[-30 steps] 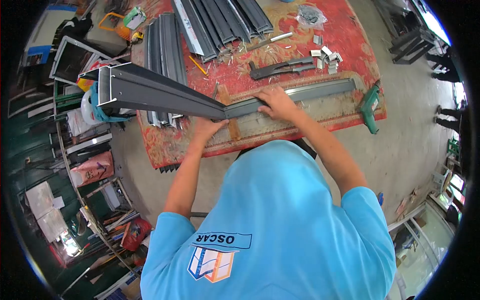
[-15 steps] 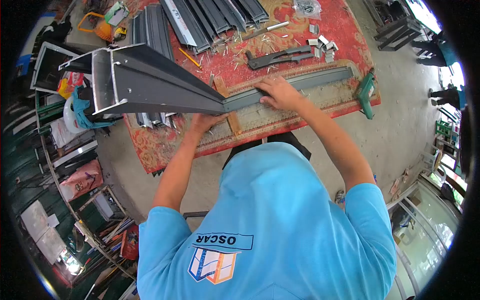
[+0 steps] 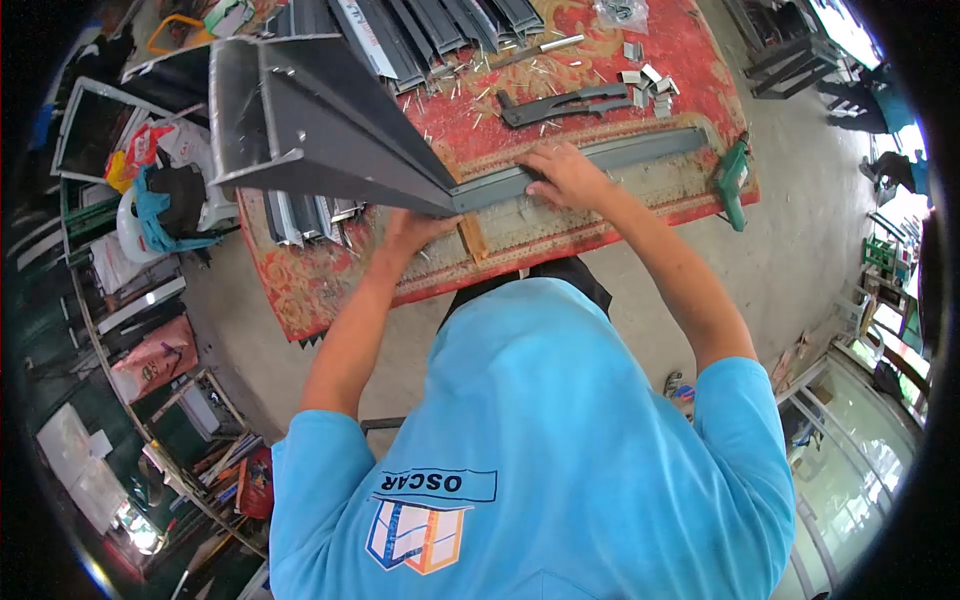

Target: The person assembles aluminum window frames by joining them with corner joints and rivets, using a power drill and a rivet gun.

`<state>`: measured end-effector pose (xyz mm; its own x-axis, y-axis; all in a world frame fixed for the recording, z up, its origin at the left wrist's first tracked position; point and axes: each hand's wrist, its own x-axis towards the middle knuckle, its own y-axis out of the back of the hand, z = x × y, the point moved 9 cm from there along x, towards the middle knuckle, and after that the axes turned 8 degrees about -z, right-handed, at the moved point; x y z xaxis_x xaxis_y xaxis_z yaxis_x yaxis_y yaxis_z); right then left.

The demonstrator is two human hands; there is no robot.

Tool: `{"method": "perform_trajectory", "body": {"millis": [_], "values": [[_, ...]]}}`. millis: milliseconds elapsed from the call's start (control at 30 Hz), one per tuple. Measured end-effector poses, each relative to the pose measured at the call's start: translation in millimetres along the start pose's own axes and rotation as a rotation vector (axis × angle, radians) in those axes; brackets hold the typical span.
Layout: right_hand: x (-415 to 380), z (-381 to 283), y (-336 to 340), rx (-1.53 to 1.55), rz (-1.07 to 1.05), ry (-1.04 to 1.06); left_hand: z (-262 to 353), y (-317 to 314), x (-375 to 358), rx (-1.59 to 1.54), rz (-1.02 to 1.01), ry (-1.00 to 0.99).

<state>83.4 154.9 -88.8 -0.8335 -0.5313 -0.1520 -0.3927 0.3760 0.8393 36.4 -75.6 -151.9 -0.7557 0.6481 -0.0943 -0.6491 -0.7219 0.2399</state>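
Note:
A long dark grey metal profile (image 3: 340, 140) rises from the table toward the camera, its cut hollow end at the upper left. My left hand (image 3: 412, 232) grips it near its lower end, with the fingers partly hidden behind it. At that end it meets a second grey profile (image 3: 640, 150), which lies flat along the table and forms a corner with it. My right hand (image 3: 568, 176) is closed over this flat profile, fingers bent across its far edge. A small wooden strip (image 3: 472, 238) lies under the joint, partly covered.
On the red patterned table cover (image 3: 690, 70) lie a black hand riveter (image 3: 560, 104), small metal brackets (image 3: 655, 85), a knife-like tool (image 3: 540, 50) and several stacked profiles (image 3: 420, 35). A green power drill (image 3: 733, 183) rests at the right edge. Shelving with clutter stands left.
The upper end of the raised profile has swung right and upward in view, looking larger and now covering the pencil. My left hand shifts slightly; my right hand stays on the flat profile.

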Motion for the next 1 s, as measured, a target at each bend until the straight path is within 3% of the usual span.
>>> {"method": "perform_trajectory", "body": {"millis": [100, 167, 233, 267, 333, 400, 500, 533, 567, 600, 667, 733, 800, 867, 933, 1000], "values": [[4, -1, 1, 0.014, -0.013, 0.010, 0, -6, 0, -0.075, -0.122, 0.128], [0, -1, 5, 0.004, -0.017, -0.002, 5, -5, 0, -0.080, -0.091, 0.130], [-16, -17, 35, -0.072, 0.239, 0.056, -1, -4, 3, -0.088, -0.071, 0.139], [-27, -20, 40, -0.073, 0.240, 0.058, 0, -5, 4, 0.100, -0.082, 0.082], [-69, 11, 70, 0.050, 0.455, -0.199, 9, -4, 9, 0.291, -0.088, 0.027], [-131, 55, 84, -0.019, 0.644, -0.410, 51, -10, 13, 0.777, -0.087, -0.194], [-243, 139, 87, -0.198, 0.782, -0.723, -1, -15, 9, 0.897, -0.178, -0.002], [-275, 162, 87, -0.249, 0.762, -0.872, 3, -12, 7, 0.902, -0.186, 0.006], [-302, 181, 85, -0.300, 0.736, -1.023, 12, -6, 3, 0.660, -0.185, 0.049], [-313, 191, 83, -0.287, 0.729, -1.031, 20, -3, 1, 0.418, -0.183, 0.095], [-340, 230, 60, -0.001, 0.584, -1.267, 47, -5, 10, 0.484, -0.180, 0.012], [-342, 245, 50, 0.149, 0.546, -1.285, 59, -10, 14, 0.554, -0.184, -0.069], [-338, 248, 52, 0.069, 0.516, -1.244, 56, -3, 13, 0.485, -0.083, 0.016], [-337, 244, 47, -0.032, 0.511, -1.215, 45, -5, 14, 0.562, -0.122, 0.010], [-343, 237, 49, -0.143, 0.708, -1.121, 31, -8, 12, 0.636, -0.165, 0.002], [-355, 244, 42, -0.079, 0.747, -1.193, 30, -6, 9, 0.607, -0.108, -0.116]]}}
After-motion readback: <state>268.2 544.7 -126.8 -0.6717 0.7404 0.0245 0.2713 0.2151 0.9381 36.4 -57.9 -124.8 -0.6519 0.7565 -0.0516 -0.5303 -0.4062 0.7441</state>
